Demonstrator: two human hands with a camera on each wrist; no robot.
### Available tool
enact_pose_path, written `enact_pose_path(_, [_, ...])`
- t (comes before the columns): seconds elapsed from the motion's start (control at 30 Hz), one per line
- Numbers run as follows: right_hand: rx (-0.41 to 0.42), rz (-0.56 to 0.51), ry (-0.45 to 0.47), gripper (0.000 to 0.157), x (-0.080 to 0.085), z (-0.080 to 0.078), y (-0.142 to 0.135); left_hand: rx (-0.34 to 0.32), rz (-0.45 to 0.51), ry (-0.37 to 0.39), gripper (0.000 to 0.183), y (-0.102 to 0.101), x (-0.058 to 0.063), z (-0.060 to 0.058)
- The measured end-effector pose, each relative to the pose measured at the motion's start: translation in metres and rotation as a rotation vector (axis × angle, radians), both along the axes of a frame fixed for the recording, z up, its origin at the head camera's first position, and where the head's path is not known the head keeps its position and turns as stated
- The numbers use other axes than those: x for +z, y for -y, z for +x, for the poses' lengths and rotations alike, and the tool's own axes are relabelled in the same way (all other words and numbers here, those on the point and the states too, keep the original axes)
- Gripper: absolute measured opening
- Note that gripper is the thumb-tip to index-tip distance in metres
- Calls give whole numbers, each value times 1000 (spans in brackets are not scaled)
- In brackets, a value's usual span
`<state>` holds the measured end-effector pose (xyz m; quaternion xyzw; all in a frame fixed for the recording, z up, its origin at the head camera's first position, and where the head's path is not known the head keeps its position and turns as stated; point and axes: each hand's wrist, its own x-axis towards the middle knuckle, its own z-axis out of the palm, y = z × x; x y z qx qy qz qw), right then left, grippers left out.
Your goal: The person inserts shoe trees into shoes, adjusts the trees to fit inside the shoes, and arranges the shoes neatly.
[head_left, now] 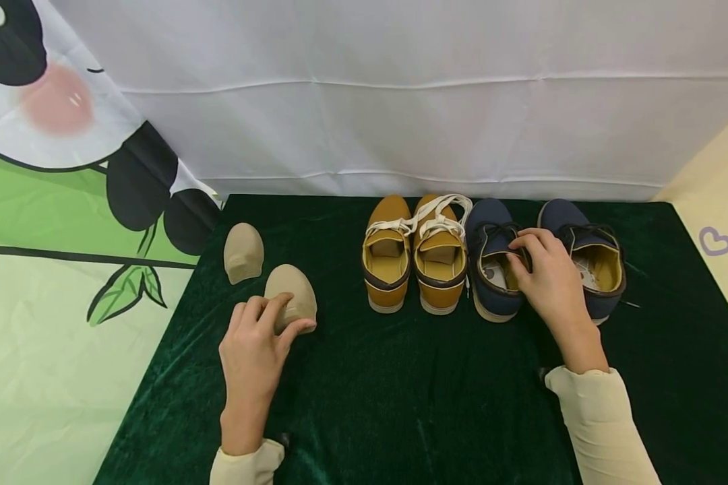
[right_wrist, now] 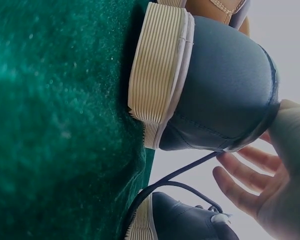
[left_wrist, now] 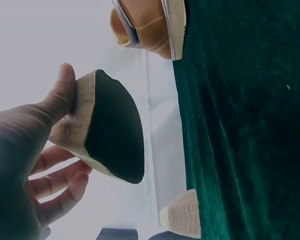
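My left hand [head_left: 251,350] pinches a beige moulded shoe filler [head_left: 292,286] between thumb and fingers. In the left wrist view the dark underside of this filler [left_wrist: 115,130] shows, held up off the cloth. A second beige filler [head_left: 243,249] lies just beyond it on the left. Over on the right, my right hand [head_left: 546,273] pinches the right side of the collar of one navy shoe [head_left: 488,215]. Its other fingers reach along the outside, beside the dark laces [right_wrist: 180,172]. Close to that hand's right stands the matching navy shoe [head_left: 563,212].
Two mustard shoes, one on the left [head_left: 385,296] and one on the right [head_left: 439,300], stand side by side left of the navy pair, with loose white laces [head_left: 451,200]. All rest on a dark green velvet cloth [head_left: 412,384]. White fabric [head_left: 370,128] hangs behind.
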<state>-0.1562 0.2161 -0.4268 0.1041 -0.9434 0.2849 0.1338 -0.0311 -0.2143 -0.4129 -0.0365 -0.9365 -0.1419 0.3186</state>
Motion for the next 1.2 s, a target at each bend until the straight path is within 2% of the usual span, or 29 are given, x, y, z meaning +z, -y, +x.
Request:
enact_pose_path(0.43, [2, 0, -5, 14, -1, 1, 0, -98, -48, 28, 59, -24, 13, -10])
enact_pose_path(0.8, [-4, -7, 8, 15, 0, 0, 0, -182, -21, 36, 53, -46, 25, -24])
enact_pose_path(1.2, [-4, -9, 17, 15, 1, 0, 0, -289, -28, 34, 50, -68, 35, -30])
